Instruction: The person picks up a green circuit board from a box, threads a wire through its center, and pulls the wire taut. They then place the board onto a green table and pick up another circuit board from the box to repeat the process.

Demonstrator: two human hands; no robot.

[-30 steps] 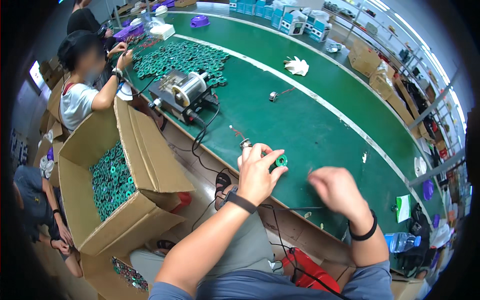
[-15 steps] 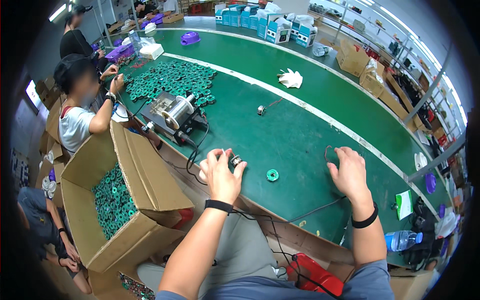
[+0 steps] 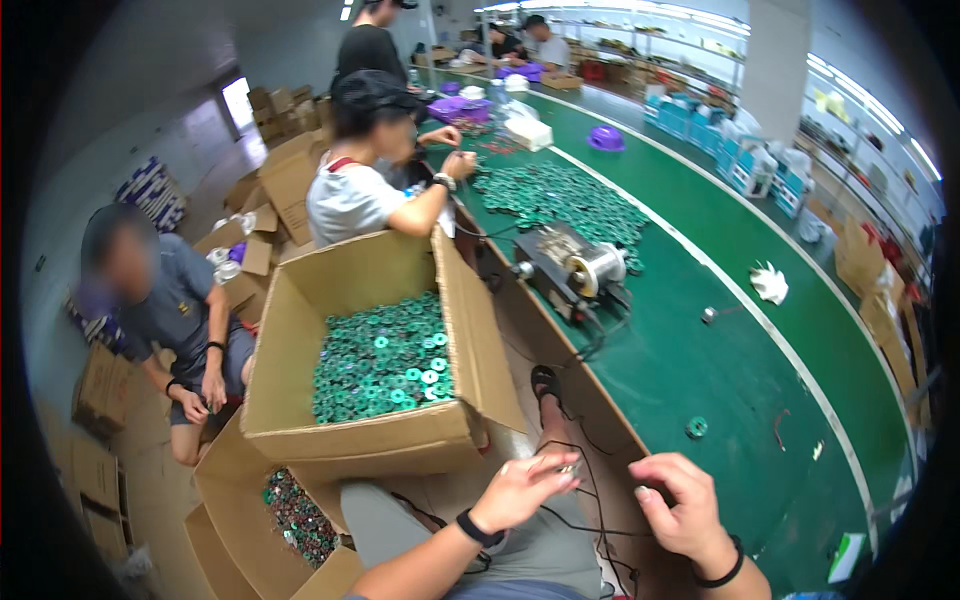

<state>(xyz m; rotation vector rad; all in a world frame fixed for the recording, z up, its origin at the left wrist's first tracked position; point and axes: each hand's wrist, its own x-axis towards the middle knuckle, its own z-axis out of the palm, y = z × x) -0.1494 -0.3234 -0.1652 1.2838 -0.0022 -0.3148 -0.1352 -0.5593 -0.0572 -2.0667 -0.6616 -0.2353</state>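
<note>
My left hand (image 3: 528,489) is closed, pinching a small metal part (image 3: 569,468) that looks like a little motor; fingers hide most of it. It hovers over my lap, off the bench edge. My right hand (image 3: 683,503) is beside it near the bench edge, fingers curved, thumb apart, nothing visible in it. On the green bench lie a green ring-shaped coil part (image 3: 696,428), a thin reddish wire (image 3: 780,430) and a small motor-like part (image 3: 709,315). To my left stands a cardboard box (image 3: 365,446) with many green ring parts (image 3: 380,365).
A black machine with a silver spool (image 3: 598,271) sits on the bench edge, cables trailing. Beyond it spread many green ring parts (image 3: 560,200). A second box (image 3: 225,480) of mixed parts is on the floor. One person (image 3: 365,190) works at the bench; another (image 3: 180,310) sits at left.
My view has swung left toward the boxes. Both hands have come off the bench surface and closer together, the left still holding the small part. The reddish wire, formerly by my right hand, lies apart.
</note>
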